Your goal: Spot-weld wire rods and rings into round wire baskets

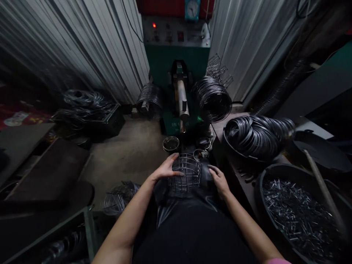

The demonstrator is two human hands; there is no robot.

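Note:
A round-sided basket of metal wire mesh (188, 172) rests over the lap on a dark apron (181, 205). My left hand (167, 169) grips its left side, with the thumb near the upper rim and fingers across the mesh. To the right of the basket, my right hand (219, 180) lies against the dark apron, its fingers stretched out and apart from the mesh. I see nothing held in it. Just beyond the basket the welding machine's arm (183, 99) points down, its tip (183, 128) above the far rim.
Wire ring bundles (213, 99) hang right of the machine arm and another bundle (150, 101) hangs left. Small round bowls (171, 144) stand below. At right are a basin of wire rings (247, 137) and a tub of short wire pieces (295, 212). A green-edged crate (89, 231) sits lower left.

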